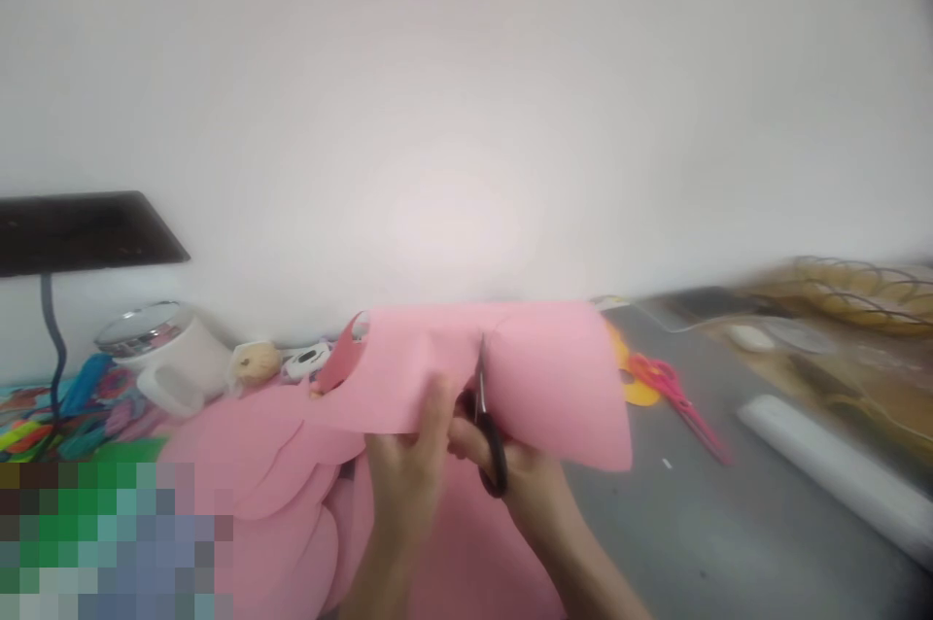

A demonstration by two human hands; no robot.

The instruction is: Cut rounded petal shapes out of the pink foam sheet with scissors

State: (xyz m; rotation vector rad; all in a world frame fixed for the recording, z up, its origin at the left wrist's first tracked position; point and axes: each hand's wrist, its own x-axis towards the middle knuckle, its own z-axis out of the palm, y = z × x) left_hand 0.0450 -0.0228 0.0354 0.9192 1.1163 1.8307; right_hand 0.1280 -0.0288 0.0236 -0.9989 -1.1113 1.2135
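A large sheet of pink paper (546, 367) is held up above the table, with a curved notch in its left edge. My left hand (408, 465) grips its lower edge, thumb on the near face and the other fingers hidden behind. My right hand (521, 474) is closed round the dark handles of a pair of scissors (481, 396). The blades point away from me and sit in a slit in the paper, between the left part and the curling right part. Rounded pink paper pieces (269, 474) lie overlapped at the lower left.
Pink scissors (677, 396) and a yellow paper piece (641, 392) lie on the grey table (656, 523). A white mug (182, 367) and coloured bundles stand left. At right are a white roll-shaped object (838, 474) and a wire basket (867, 290).
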